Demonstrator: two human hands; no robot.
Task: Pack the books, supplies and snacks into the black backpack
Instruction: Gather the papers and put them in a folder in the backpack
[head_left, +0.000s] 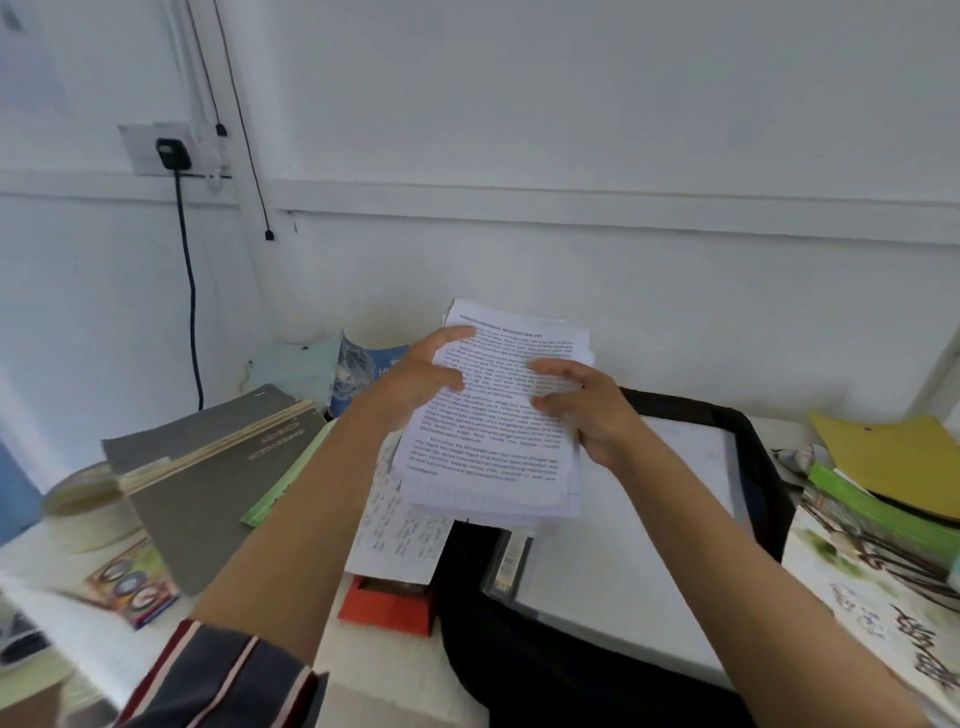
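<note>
tabletop (395, 691): pale and crowded, carrying the bag, books and loose papers.
black fabric backpack (758, 467): lies flat and unzipped at centre right, mouth open upward, with a white flat sheet (623, 545) already inside.
grey hardcover books (208, 457): stacked at the left, not yet packed; they look stiff and heavy, best lifted by the spine with a whole hand.
stack of white printed paper sheets (483, 452): held in the air over the backpack's left edge, tilted toward the camera. it looks light, floppy and loose, the edges slightly uneven, so sheets could slide or fan out.
left hand (421, 379): grips the stack's left edge.
right hand (592, 415): grips the right edge.
fingers (556, 371): on both hands curled and clamped on the paper, thumbs on the printed face.
where to hold: probably both long edges, as now, squaring the stack before it goes flat onto the sheet inside.
risk: corners may bend against the bag's rim.
</note>
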